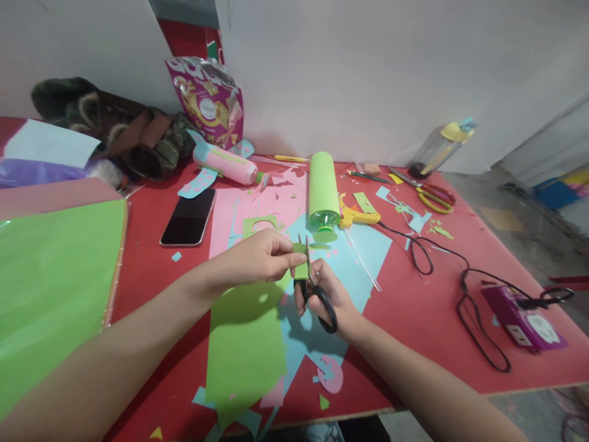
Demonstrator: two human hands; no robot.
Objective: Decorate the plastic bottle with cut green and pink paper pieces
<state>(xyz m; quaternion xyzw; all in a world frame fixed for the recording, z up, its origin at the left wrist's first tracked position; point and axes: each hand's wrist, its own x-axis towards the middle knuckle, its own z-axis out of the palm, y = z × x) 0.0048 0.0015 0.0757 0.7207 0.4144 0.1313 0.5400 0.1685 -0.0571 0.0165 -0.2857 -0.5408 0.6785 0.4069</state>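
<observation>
Near the middle, my left hand (pixel 271 255) pinches a small piece of green paper (pixel 301 270) between thumb and finger. My right hand (pixel 329 298) grips a pair of black-handled scissors (pixel 327 307), whose blades point away from me and lie along the right side of the green piece. Beneath both hands lie a large green sheet (pixel 248 356) and a light blue sheet (pixel 313 344). Just beyond the blade tips, a bottle wrapped in green paper (pixel 323 187) rests on its side, its clear green neck toward me.
Left of the sheets is a phone (pixel 189 218); behind it lies a pink paper-covered bottle (pixel 230 166) with blue fins. A yellow glue gun (pixel 359 216) trails a black cord to a purple box (pixel 524 319). Pliers (pixel 435 199) and a clear bottle (pixel 439 150) occupy the back right.
</observation>
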